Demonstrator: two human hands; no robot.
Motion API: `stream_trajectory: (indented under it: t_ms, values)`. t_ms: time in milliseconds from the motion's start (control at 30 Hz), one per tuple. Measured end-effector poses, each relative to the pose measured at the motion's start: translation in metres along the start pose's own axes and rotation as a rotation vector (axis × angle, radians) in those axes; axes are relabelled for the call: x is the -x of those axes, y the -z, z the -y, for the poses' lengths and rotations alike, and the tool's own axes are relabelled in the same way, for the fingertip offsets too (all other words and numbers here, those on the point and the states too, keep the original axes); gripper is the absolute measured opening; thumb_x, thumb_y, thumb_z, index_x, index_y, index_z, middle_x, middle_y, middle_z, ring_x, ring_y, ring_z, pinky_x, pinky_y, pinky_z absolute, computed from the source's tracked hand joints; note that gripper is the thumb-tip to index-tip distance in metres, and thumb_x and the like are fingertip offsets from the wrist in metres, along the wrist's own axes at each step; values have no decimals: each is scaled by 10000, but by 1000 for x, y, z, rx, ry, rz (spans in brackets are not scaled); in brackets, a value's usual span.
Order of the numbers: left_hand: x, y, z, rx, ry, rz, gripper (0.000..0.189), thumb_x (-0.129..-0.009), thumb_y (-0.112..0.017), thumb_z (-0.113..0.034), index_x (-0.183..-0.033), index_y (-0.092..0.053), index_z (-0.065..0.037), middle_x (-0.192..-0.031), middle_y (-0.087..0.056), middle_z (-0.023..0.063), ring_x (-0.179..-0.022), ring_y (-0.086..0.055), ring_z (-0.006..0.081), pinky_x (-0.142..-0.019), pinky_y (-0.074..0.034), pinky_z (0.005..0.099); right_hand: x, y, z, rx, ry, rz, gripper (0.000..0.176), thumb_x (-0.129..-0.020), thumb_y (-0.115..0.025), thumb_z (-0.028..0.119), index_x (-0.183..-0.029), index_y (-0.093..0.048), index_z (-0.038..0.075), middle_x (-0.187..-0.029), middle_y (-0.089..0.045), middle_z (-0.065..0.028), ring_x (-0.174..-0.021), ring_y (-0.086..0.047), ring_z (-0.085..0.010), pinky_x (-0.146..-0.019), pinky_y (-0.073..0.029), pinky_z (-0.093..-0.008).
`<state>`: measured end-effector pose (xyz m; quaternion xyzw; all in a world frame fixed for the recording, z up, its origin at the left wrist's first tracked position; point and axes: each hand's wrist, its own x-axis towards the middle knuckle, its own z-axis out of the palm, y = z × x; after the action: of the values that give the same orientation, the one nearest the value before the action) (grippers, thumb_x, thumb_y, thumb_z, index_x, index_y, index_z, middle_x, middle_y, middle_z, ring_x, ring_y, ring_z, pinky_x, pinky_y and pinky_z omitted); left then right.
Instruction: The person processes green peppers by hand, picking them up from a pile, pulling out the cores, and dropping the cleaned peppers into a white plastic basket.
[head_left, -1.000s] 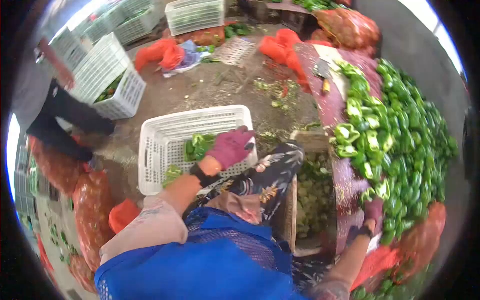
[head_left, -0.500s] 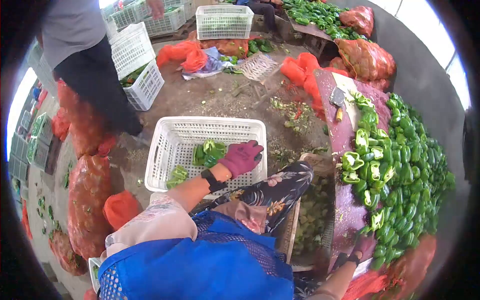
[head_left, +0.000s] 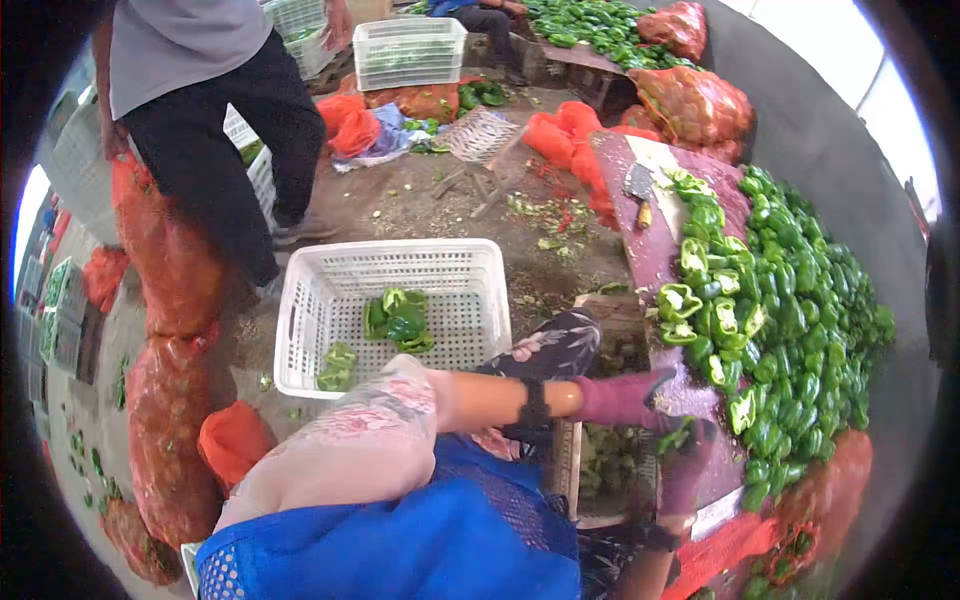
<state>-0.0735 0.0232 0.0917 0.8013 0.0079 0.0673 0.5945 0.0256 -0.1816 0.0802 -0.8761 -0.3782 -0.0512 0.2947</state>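
My left hand [head_left: 622,400], in a purple glove, reaches across my lap to the near edge of the purple-red board [head_left: 705,400]; its fingertips are blurred, with nothing clearly visible in them. Just below it my right hand [head_left: 690,465], gloved too and smeared by motion, is closed on a green pepper [head_left: 677,436], mostly hidden by the fingers. Cut peppers [head_left: 679,301] lie along the board beside a big heap of whole green peppers [head_left: 800,350]. A white crate [head_left: 393,248] in front of me holds a few green peppers [head_left: 403,318].
A cleaver [head_left: 638,184] lies at the board's far end. Below its near edge sits a container of pepper scraps [head_left: 612,465]. A person [head_left: 215,110] stands at the left by red net sacks [head_left: 172,430]. A folding stool [head_left: 480,140] and another white crate [head_left: 408,50] are farther back.
My left hand has left the white crate and moved right, beside my right hand. My right hand has shifted up and left. The view has turned, and the standing person has come further into view.
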Motion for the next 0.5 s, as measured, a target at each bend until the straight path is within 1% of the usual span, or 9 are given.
stream_trajectory:
  t_ms: [33,133,200,233,267,300,367,433,500]
  values:
    - [-9,-22,9,118,98,101,798,-826,-677,-415,-1441,-301,-74,-1384,-450,208,-1301,-431,297,-1076,-354,370,6,-6,3,-79,14,-29,394,-643,-601,-50,-1030,-597,26,-1028,-531,-173,-972,-520,-353,-864,-447,-399]
    - [-15,-66,35,691,124,319,743,-825,-678,-382,-1425,-352,-89,-1352,-488,130,-1257,-452,219,-1065,-349,332,26,-20,13,-287,-60,18,372,-686,-618,-16,-1056,-591,18,-1017,-559,-150,-943,-561,-314,-836,-477,-380]
    - [-7,-72,32,826,183,352,682,-826,-676,-321,-1406,-391,-103,-1322,-505,85,-1212,-463,176,-1044,-361,315,36,-15,23,-398,-203,-10,354,-719,-624,8,-1071,-585,16,-1007,-579,-133,-926,-584,-284,-823,-489,-353]
    - [-3,-71,29,893,216,362,654,-826,-674,-290,-1397,-411,-109,-1306,-514,63,-1189,-469,154,-1034,-367,307,40,-16,11,-457,-166,-3,354,-730,-623,12,-1082,-582,14,-1009,-588,-124,-922,-586,-263,-822,-488,-338]
    - [-4,-72,33,856,225,365,621,-818,-673,-200,-1384,-433,-112,-1293,-528,41,-1151,-501,143,-984,-419,292,43,-24,-8,-520,-121,13,354,-741,-622,17,-1092,-579,13,-1012,-597,-115,-919,-589,-242,-820,-487,-323]
    - [-3,-66,35,898,215,379,627,-809,-674,-179,-1384,-432,-111,-1289,-531,41,-1138,-511,142,-965,-434,287,45,-32,-18,-586,-78,32,354,-752,-621,22,-1102,-576,11,-1014,-606,-106,-915,-591,-221,-819,-486,-308]
    - [-4,-70,38,1008,232,463,642,-792,-678,-135,-1385,-430,-110,-1282,-538,41,-1112,-532,140,-928,-465,278,67,-34,-20,-800,-282,-25,292,-792,-607,32,-1083,-582,32,-1010,-609,-84,-891,-581,-170,-817,-479,-288]
    - [-8,-71,67,1048,273,421,659,-773,-678,-98,-1382,-428,-102,-1274,-549,40,-1097,-549,143,-897,-492,275,53,-27,-3,-1014,-467,-68,261,-814,-602,43,-1074,-584,42,-1003,-607,-70,-886,-570,-149,-817,-478,-284]
    - [-17,-73,84,990,169,400,658,-759,-651,-65,-1379,-429,-66,-1295,-549,46,-1132,-545,156,-954,-470,305,51,-34,-17,-1316,-534,-81,243,-841,-589,59,-1084,-586,51,-997,-608,-61,-881,-568,-141,-807,-479,-274]
